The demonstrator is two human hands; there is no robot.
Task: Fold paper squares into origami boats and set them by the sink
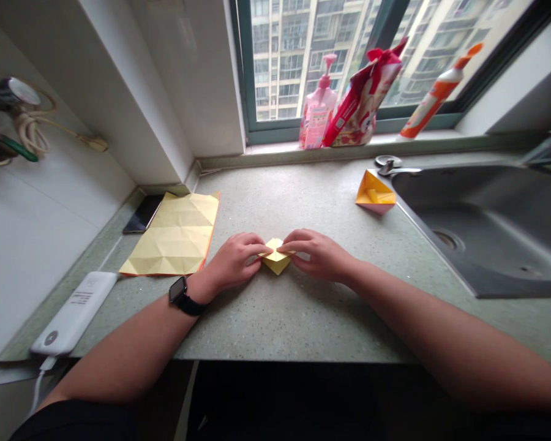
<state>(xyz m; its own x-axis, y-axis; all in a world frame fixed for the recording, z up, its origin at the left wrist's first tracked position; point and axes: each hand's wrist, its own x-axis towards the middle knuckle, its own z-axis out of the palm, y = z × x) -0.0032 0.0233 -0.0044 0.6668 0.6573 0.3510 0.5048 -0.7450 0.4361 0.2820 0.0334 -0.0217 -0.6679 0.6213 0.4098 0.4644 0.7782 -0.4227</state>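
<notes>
Clock refs: 12 = toward the window, centred on the small fold.

Desk: speckled stone, carries everything here. Steel sink set in at 3 o'clock. Window at 12, with 3 items on its sill: pink soap bottle, red bag, orange bottle.

Creased yellow sheet lies flat at 9 o'clock, with dark phone just beside it at 10. White power bank at 8, near the desk's left edge. Orange paper fold sits at 2 o'clock, near the sink rim, well apart from both hands.

Both forearms come in from the bottom. Left hand, black watch on its wrist, is at 9 o'clock from the fold. Right hand is at 3 o'clock. Small yellow fold: diamond-like, centred between the hands, low on the desk. Can't tell if it's lifted or resting.

Long axis: about 3-to-9, running fingertip to fingertip, though the shape is close to square. Neither hand is clearly nearer. Fingers of both hands are curled and pinching its upper side corners, left from 9, right from 3. Exact finger contact is partly hidden.
</notes>
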